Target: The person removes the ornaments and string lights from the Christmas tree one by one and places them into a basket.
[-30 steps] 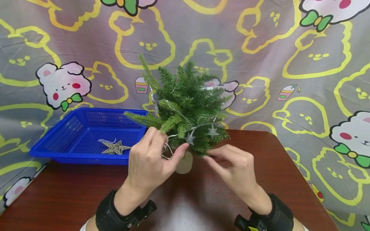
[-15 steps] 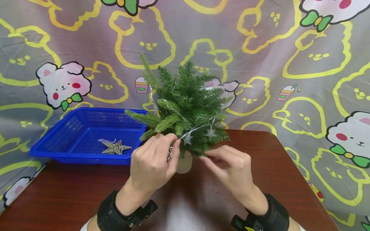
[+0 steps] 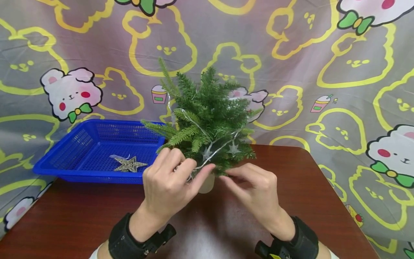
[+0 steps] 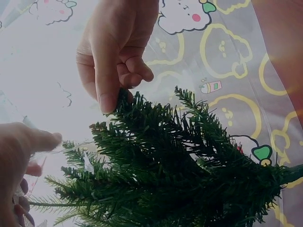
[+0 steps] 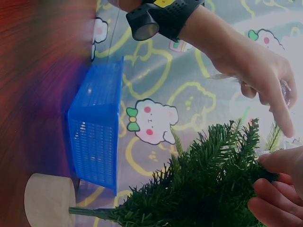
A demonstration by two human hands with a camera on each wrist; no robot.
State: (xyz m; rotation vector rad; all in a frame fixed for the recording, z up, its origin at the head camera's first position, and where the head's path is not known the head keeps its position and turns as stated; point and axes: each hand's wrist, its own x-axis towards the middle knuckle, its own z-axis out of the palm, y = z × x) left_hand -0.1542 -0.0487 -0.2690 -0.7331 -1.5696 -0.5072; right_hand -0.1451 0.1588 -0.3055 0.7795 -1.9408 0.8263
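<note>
A small artificial Christmas tree [image 3: 210, 111] stands on the table, its round pale base [image 5: 49, 198] partly behind the hands in the head view. Clear string lights [image 3: 223, 145] with star-shaped pieces drape over the front branches. My left hand [image 3: 169, 180] holds the loose, bunched end of the lights at the tree's lower left, thumb stretched toward the strand; the palm hides most of the bunch. At the lower right, my right hand [image 3: 255, 190] pinches the tip of a green branch between thumb and fingers, as the left wrist view also shows.
A blue plastic basket [image 3: 97, 175] sits to the left, close behind my left hand. Inside it lies a glittery star ornament [image 3: 130, 164] with a ribbon. A patterned cloth [image 3: 291, 43] hangs behind the brown table [image 3: 307, 187].
My left thumb closed on the strand, then stretched out again; the strand now slants lower across the front star. My right hand shifted slightly left with the branch tip still pinched.
</note>
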